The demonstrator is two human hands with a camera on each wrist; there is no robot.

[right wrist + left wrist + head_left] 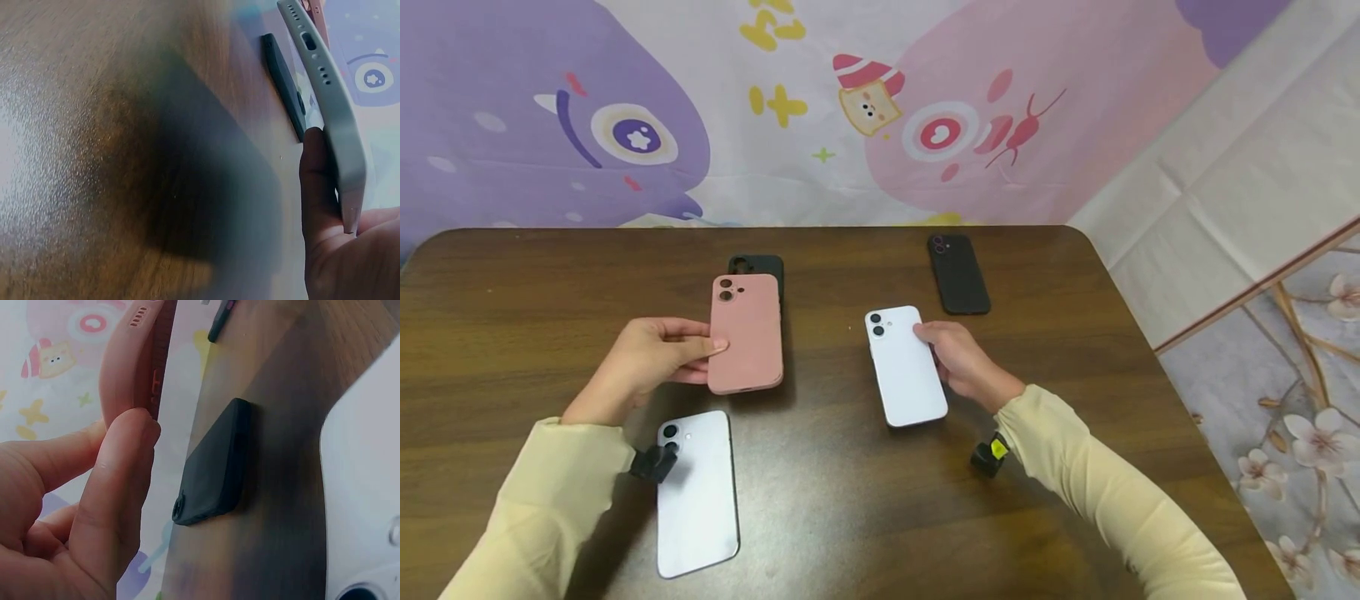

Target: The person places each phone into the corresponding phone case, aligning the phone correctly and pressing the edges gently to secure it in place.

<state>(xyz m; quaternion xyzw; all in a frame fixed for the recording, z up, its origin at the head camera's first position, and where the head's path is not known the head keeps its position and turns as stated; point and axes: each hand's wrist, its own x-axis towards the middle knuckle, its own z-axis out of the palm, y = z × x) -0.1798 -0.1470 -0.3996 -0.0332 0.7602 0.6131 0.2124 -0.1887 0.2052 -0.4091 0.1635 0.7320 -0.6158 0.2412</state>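
My left hand [647, 362] pinches a pink phone case [747, 342] by its left edge, thumb on the back and fingers beneath. In the left wrist view the pink case [128, 369] stands edge-on, raised over the table. My right hand [964, 360] grips a white phone [907, 368] by its right side, camera side up. From the right wrist, the bottom edge of that phone [322, 72] shows its charging port, lifted off the wood. Close below my left wrist lies another white phone [700, 504], back up.
A dark green phone case [765, 265] lies behind the pink one, partly hidden by it. Toward the back right rests a black phone or case [961, 279]. The brown wooden table [820, 500] meets a cartoon-printed cloth [805, 183] at its far edge.
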